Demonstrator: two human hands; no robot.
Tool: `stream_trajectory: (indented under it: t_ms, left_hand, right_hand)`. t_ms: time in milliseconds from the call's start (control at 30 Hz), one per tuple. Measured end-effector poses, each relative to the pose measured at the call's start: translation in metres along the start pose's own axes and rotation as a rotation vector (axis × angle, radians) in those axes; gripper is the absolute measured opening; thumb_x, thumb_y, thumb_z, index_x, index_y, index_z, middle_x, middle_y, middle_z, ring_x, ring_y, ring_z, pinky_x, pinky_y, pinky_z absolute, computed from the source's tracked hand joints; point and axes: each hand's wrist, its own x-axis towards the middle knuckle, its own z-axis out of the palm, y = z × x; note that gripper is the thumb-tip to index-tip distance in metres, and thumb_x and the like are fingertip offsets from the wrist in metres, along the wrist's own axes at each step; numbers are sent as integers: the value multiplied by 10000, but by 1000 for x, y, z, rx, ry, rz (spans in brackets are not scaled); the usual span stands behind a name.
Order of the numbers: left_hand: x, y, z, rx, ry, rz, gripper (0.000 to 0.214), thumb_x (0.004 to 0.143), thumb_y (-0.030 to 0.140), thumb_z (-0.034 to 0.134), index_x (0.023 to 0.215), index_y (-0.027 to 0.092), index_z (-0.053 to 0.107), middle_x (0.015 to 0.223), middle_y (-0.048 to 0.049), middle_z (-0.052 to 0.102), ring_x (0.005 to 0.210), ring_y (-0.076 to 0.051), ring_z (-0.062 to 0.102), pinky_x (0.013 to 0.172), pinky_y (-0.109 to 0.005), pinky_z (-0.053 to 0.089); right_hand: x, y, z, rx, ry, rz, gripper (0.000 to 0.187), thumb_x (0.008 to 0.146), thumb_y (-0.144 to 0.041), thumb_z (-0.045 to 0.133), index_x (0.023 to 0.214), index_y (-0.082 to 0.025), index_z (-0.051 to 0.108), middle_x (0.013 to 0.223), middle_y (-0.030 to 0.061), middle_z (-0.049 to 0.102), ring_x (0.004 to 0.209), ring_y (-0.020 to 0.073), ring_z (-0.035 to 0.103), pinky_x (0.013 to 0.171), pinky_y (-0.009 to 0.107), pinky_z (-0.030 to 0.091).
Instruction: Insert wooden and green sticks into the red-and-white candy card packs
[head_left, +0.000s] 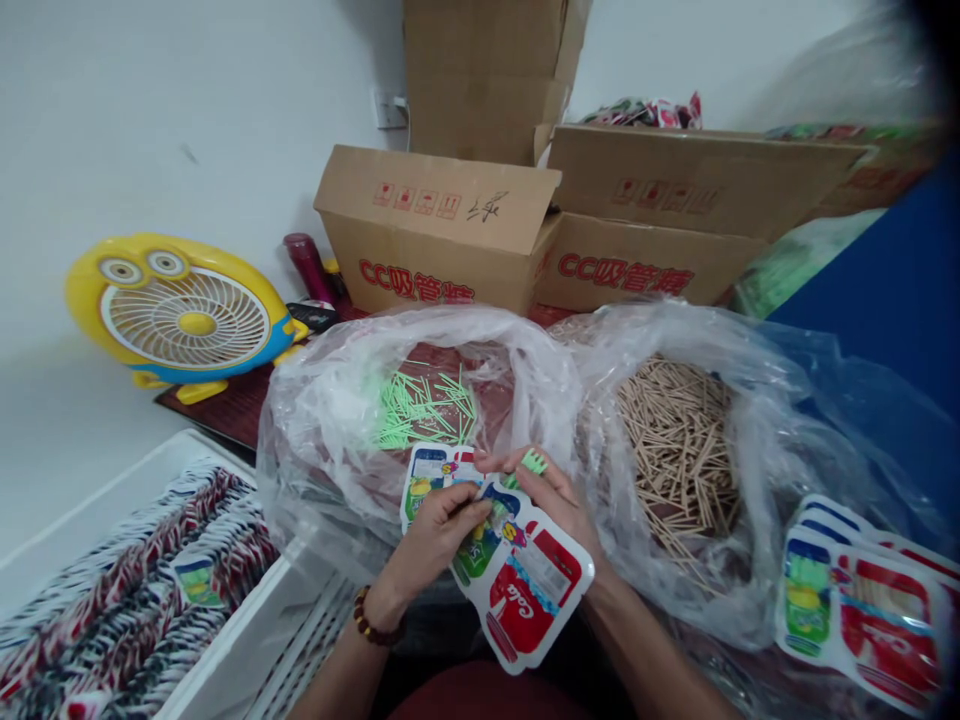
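My left hand [439, 530], with a beaded bracelet on the wrist, pinches the upper left edge of a printed packet [536, 590]. This packet has a green bottle picture and a red Cola panel. My right hand [562, 505] is closed round a small bunch of green sticks [534, 461] at the packet's top edge; its fingers partly hide them. Whether any stick is inside the packet I cannot tell. Just behind my left hand lies another printed packet [424, 475]. Farther back, loose green sticks [424, 405] lie in a clear plastic bag [322, 400].
At right, a second clear bag [757, 470] holds many tan sticks [679, 450]. Several packets [862, 610] are stacked beyond it. A white bin [225, 640] of packets stands at lower left. A yellow fan [196, 322] and cardboard boxes [442, 235] stand behind.
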Motion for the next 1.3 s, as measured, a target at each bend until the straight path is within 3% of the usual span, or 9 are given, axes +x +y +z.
stream_trajectory:
  t_ms: [133, 300, 433, 533, 667, 933, 1167, 1300]
  left_hand:
    - [3, -4, -5, -131, 19, -27, 271, 825, 417, 603, 843, 149, 637, 731, 1, 572, 654, -122, 488, 622, -222, 406]
    - [5, -9, -12, -140, 65, 14, 252, 829, 392, 613, 827, 142, 646, 712, 5, 558, 639, -110, 475, 606, -210, 397]
    - [7, -7, -14, -187, 83, 59, 241, 835, 381, 611, 894, 151, 653, 769, -4, 588, 682, -120, 504, 641, -215, 411]
    - [7, -6, -20, -202, 112, 88, 244, 838, 384, 606, 897, 152, 655, 794, -12, 604, 707, -130, 522, 664, -222, 421]
    - [3, -9, -32, -178, 203, 140, 229, 842, 372, 604, 861, 149, 653, 803, -15, 609, 714, -130, 527, 663, -219, 422]
    - [0, -14, -45, -343, 269, 181, 222, 801, 366, 659, 829, 145, 651, 772, -8, 615, 686, -124, 545, 641, -218, 440]
    - [6, -14, -51, -486, 344, 147, 227, 796, 381, 665, 828, 156, 660, 719, 8, 634, 628, -113, 557, 615, -216, 442]
    - [6, -16, -52, -493, 345, 117, 252, 817, 394, 637, 773, 147, 645, 660, 24, 587, 581, -91, 509, 572, -195, 409]
  right_hand:
    - [7, -10, -5, 95, -36, 111, 189, 819, -341, 604, 987, -255, 621, 1076, 30, 675, 823, 168, 652, 731, 291, 506]
    - [24, -22, -8, -159, -120, 96, 201, 802, -335, 628, 948, -223, 708, 950, 33, 712, 719, 139, 630, 622, 242, 473]
    - [40, -31, -6, -323, -188, -52, 144, 791, -288, 636, 876, -228, 736, 1029, 29, 698, 943, 179, 621, 804, 285, 464]
    - [51, -36, 0, -410, -213, -189, 151, 822, -270, 598, 885, -236, 731, 979, 25, 687, 974, 183, 600, 864, 300, 432]
    - [63, -40, 13, -484, -275, -251, 146, 830, -262, 584, 855, -229, 724, 903, 20, 652, 896, 173, 586, 806, 291, 431]
    - [82, -52, 40, -629, -459, -172, 144, 829, -275, 590, 828, -196, 711, 827, 13, 638, 754, 132, 558, 668, 247, 410]
    - [98, -52, 44, -671, -426, -49, 178, 808, -312, 580, 849, -179, 690, 738, 4, 639, 620, 114, 524, 546, 226, 385]
    - [99, -40, 41, -835, -450, -97, 198, 846, -327, 542, 878, -181, 672, 717, -3, 628, 622, 115, 516, 546, 221, 379]
